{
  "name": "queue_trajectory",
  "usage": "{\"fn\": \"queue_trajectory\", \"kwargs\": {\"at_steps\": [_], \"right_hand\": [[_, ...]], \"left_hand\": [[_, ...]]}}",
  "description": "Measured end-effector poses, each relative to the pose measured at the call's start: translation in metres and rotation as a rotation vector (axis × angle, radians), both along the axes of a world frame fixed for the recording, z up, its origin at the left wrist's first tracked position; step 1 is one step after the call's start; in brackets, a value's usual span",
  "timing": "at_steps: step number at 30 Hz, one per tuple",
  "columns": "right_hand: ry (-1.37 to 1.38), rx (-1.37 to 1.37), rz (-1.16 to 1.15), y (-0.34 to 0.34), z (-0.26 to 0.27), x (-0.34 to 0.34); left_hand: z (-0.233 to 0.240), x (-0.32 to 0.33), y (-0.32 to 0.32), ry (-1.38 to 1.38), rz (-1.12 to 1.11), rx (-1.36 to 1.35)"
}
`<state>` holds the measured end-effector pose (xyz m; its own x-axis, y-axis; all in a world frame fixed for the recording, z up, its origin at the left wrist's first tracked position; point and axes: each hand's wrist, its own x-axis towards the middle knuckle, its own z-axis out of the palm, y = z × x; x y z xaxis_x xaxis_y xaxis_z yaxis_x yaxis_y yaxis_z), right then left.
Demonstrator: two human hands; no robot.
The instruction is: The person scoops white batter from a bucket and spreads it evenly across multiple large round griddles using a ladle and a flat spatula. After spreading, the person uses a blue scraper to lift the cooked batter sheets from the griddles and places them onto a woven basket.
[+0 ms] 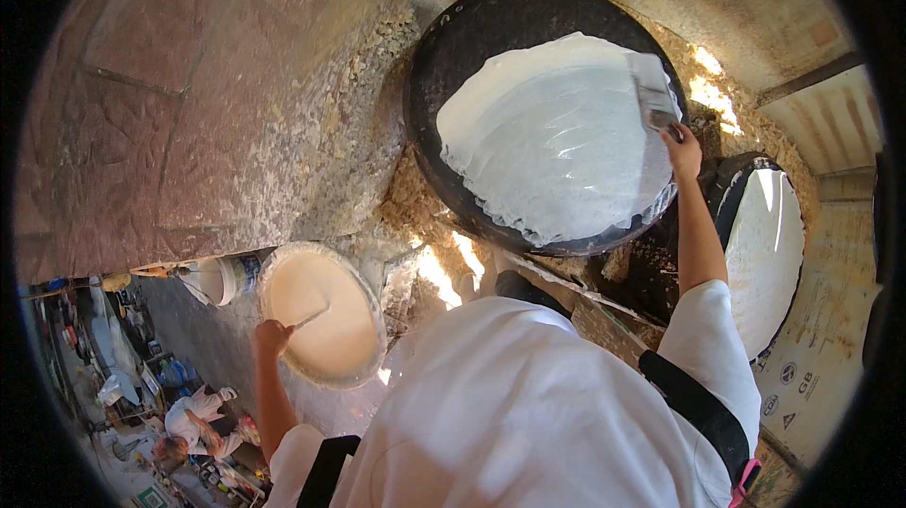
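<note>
A round black griddle [488, 27] lies before me, most of its surface under a thin layer of white batter [552, 147]. My right hand [684, 152] grips a wide flat spreader [652, 87], its blade blurred against the layer's right edge. To the lower left, my left hand [272, 338] holds the thin handle of a utensil [311, 318]. The utensil's far end dips into cream-coloured batter [322, 349], which fills a round basin [379, 331]; whatever is under the surface is hidden.
A second black pan [725, 200] with a white sheet [764, 260] stands right of my arm. Beyond the basin is a white bucket [225, 281]. Rough encrusted masonry [333, 133] surrounds the griddle's left side. Another person [195, 423] sits among clutter at lower left.
</note>
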<state>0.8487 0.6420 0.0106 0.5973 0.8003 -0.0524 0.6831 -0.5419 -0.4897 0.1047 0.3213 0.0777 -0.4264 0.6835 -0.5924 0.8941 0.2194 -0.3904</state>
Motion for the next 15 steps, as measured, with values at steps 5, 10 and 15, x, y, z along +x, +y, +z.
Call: {"fn": "queue_trajectory", "kwargs": {"at_steps": [5, 10, 15], "right_hand": [[0.861, 0.015, 0.037, 0.002, -0.004, -0.047], [0.067, 0.001, 0.981, -0.062, 0.004, -0.173], [-0.213, 0.160, 0.817, -0.027, 0.013, -0.155]], "left_hand": [[0.004, 0.005, 0.006, -0.034, 0.108, -0.037], [0.008, 0.011, 0.009, -0.065, 0.117, 0.017], [0.006, 0.010, 0.005, -0.070, 0.064, 0.004]]}}
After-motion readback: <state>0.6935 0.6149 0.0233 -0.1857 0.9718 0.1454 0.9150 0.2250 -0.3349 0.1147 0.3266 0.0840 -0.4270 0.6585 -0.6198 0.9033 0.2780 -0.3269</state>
